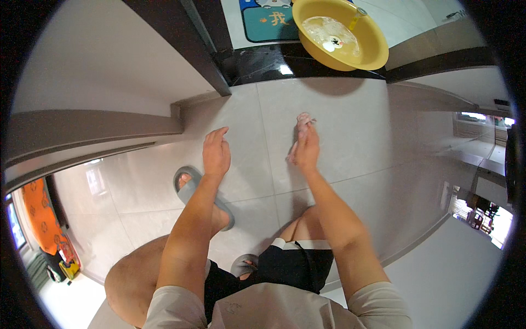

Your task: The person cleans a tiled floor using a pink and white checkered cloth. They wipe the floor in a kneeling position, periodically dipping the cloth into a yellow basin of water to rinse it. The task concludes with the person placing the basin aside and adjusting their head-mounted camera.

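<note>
My right hand (pixel 308 150) grips a crumpled pinkish cloth (pixel 304 119), bunched at the fingertips and showing again at the hand's left side. It is low over the pale floor tiles (pixel 337 107); whether the cloth presses on them is hard to tell. To the left, my left hand (pixel 216 152) hovers with loosely bent fingers and holds nothing. Beyond both hands a yellow plastic basin (pixel 376 45) stands at the black stone threshold (pixel 263 61). Cloudy, sudsy water (pixel 324 26) lies inside it, around a white animal-face figure (pixel 333 43).
A teal mat (pixel 267 26) with writing and a cartoon animal lies behind the basin. Dark door frame posts (pixel 205 45) flank the threshold. My grey slipper (pixel 187 185) is under my left forearm. An orange cloth-like panel (pixel 43 218) shows far left.
</note>
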